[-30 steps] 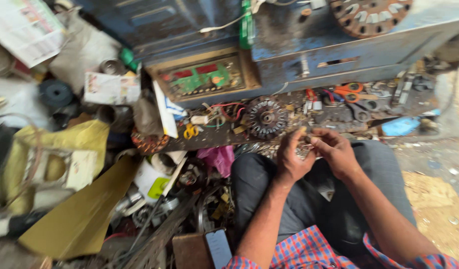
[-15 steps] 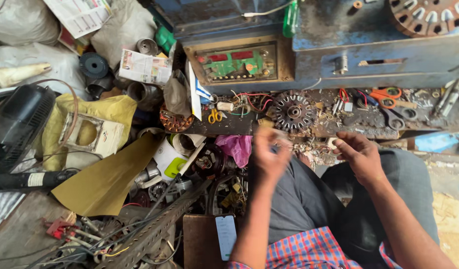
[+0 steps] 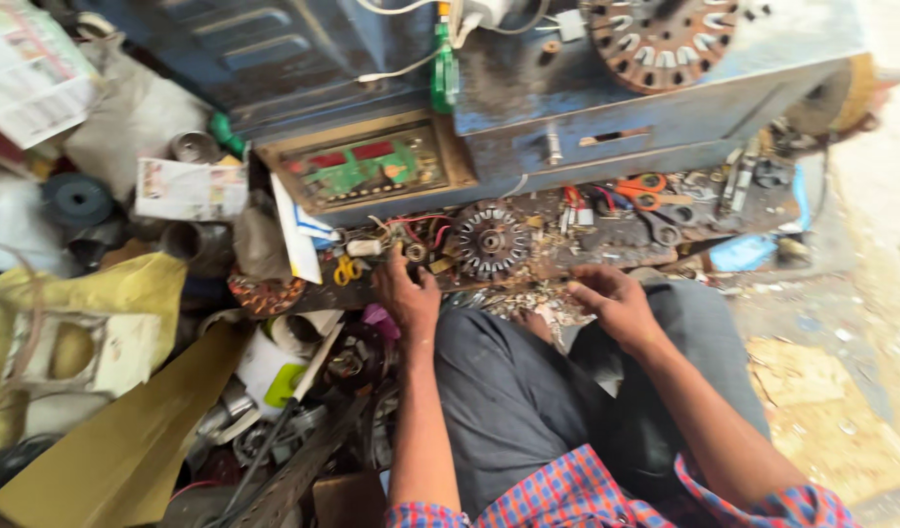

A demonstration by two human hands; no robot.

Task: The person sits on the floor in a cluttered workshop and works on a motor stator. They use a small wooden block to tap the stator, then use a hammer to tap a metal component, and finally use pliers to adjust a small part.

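Observation:
I sit cross-legged in grey trousers in front of a low, cluttered work board [image 3: 665, 256]. My left hand [image 3: 407, 296] reaches forward onto the board, and its fingertips are among red and white wires [image 3: 411, 227] just left of a round toothed metal stator [image 3: 490, 241]. Whether it grips anything is hidden. My right hand [image 3: 617, 304] hovers over a heap of small metal scraps [image 3: 528, 305] at the board's near edge. Its fingers are curled and pinched together, and any contents are too small to see.
A blue metal cabinet [image 3: 606, 108] stands behind the board, with a wooden box holding a green circuit board [image 3: 367, 168] and a large round winding plate [image 3: 660, 37]. Orange-handled scissors [image 3: 637, 189] and spanners lie right. Yellow bags, papers, cans and metal parts crowd the left.
My left hand has dropped from in front of me and reached forward to the wires on the board. My right hand has lowered toward the scrap heap. The view has shifted right.

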